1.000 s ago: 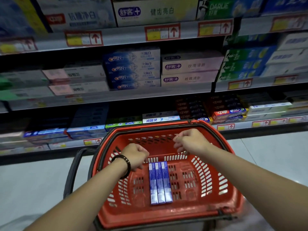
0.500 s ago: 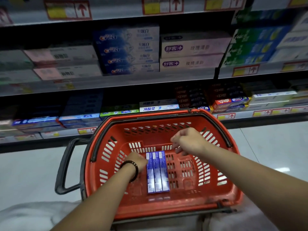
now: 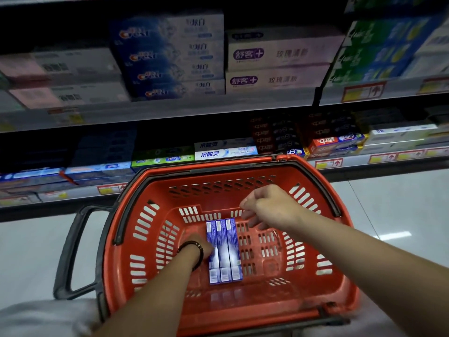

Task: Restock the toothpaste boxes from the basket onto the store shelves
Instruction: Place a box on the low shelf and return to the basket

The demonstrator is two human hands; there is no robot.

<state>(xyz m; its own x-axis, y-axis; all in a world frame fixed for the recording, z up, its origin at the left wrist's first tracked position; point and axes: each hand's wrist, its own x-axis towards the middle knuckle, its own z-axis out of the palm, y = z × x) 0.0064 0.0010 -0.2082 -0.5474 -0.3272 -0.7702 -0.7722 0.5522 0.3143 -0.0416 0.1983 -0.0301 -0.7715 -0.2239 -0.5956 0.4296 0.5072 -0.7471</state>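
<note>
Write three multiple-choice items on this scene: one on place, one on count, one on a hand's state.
1. Where do the toothpaste boxes lie?
A. on the floor of the basket
B. on a shelf
C. on the tiles

2. How many boxes lie there?
A. two
B. three
C. five

3. What does the right hand hold?
A. a box
B. a price tag
C. nothing

Key: 1 A, they lie flat on the red floor; 2 B, three sit side by side; 3 C, its fingers hang free over the basket.

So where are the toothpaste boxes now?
Head view, centre: toothpaste boxes lie together on the basket floor, left hand at their left edge, right hand near their far end.
</note>
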